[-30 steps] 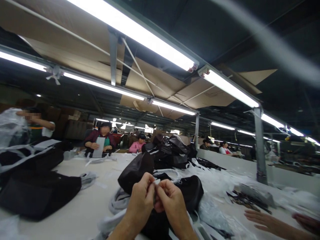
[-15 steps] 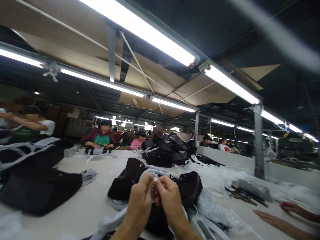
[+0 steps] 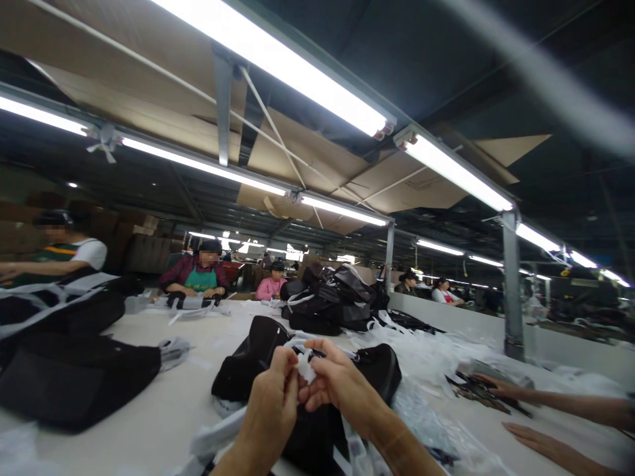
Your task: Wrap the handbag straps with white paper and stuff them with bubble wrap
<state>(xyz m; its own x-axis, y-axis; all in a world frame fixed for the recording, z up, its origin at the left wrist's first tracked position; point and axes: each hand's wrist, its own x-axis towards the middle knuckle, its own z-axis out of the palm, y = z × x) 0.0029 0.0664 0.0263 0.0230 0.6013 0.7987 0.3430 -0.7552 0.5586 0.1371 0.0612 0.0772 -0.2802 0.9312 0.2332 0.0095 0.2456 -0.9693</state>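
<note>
Between my two hands is a small crumpled white piece (image 3: 306, 367), thin like tissue or plastic film. My left hand (image 3: 270, 396) is closed, pinching its left edge between thumb and forefinger. At its right side, my right hand (image 3: 335, 380) has the thumb against the piece, with the forefinger lifted and the other fingers curled below. Beneath both hands lies a black bag (image 3: 251, 360) with pale wrapped straps, partly hidden by my hands and forearms. Its rounded right part (image 3: 387, 370) shows beyond my right wrist.
More black bags (image 3: 74, 383) lie at left, and a heap of them (image 3: 330, 297) stands at the back. Clear plastic wrap (image 3: 426, 423) and dark straps (image 3: 483, 393) lie at right, where another person's hands (image 3: 530, 439) are. Several people sit across the table (image 3: 173, 396).
My right hand has opened its pinch and lifted its forefinger, so more of the white piece shows. The other person's far hand at right has moved left onto the dark straps.
</note>
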